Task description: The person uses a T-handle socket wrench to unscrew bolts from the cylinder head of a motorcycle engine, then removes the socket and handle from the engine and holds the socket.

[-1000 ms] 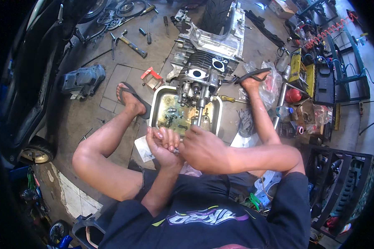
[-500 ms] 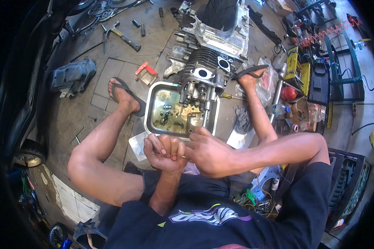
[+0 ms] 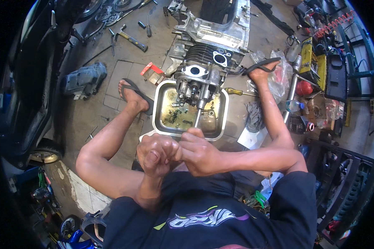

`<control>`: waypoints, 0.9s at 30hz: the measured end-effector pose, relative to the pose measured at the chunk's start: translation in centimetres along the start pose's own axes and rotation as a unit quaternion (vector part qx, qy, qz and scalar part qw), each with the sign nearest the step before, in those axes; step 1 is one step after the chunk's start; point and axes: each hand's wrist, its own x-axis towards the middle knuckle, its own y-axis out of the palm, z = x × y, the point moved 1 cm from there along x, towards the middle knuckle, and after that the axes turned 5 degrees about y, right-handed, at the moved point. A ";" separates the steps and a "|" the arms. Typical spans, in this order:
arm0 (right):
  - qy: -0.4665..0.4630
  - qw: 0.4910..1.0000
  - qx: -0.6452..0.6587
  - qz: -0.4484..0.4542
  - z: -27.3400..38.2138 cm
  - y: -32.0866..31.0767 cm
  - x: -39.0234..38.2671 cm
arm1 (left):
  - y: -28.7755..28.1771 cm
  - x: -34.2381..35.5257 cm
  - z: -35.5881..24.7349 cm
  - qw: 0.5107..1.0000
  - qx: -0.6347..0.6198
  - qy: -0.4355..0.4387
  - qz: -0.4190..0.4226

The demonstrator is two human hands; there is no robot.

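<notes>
Both hands, L (image 3: 157, 152) & R (image 3: 199, 151), clenched together; held item hidden; metal tray (image 3: 161, 108) just ahead.

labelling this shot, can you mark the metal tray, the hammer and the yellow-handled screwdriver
metal tray (image 3: 158, 108): head view, its bare left rim
hammer (image 3: 132, 40): head view, middle of its handle
yellow-handled screwdriver (image 3: 232, 91): head view, the yellow handle

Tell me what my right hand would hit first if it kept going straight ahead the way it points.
Probably the near rim of the metal tray; the right hand sits just short of it, though its height above the rim is unclear.
</notes>
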 end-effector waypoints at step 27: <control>0.024 0.988 -0.153 0.020 2.5 4.0 -1.7 | -1.5 -3.4 -0.4 0.979 -0.073 0.020 -0.188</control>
